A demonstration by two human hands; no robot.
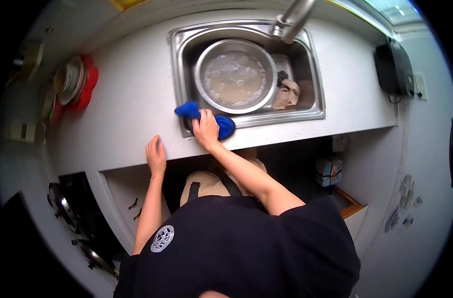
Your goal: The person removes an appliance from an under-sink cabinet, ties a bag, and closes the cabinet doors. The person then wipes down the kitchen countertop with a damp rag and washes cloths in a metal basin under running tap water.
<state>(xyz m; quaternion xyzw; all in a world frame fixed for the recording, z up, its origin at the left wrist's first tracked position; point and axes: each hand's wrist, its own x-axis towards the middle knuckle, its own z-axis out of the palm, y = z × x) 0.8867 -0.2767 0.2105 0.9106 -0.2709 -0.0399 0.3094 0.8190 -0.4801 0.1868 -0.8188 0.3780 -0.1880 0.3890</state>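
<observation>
My right hand (pixel 205 129) grips a blue cloth (pixel 225 127) with a dark edge, pressing it on the front left corner of the steel sink (pixel 306 113). Part of the cloth sticks out to the left of the hand. My left hand (pixel 156 155) rests at the counter's front edge with fingers stretched out, holding nothing. Inside the sink, a round metal basin (pixel 200 92) holds cloudy, bubbly water. A crumpled beige cloth (pixel 287 94) lies beside the basin on the right, with something dark against it.
A faucet (pixel 298 22) rises behind the sink. Stacked bowls (pixel 73 74) and a red dish (pixel 91 82) stand at the counter's left end. A black appliance (pixel 395 67) stands at the right end. White countertop (pixel 132 99) extends left of the sink, above an open cabinet.
</observation>
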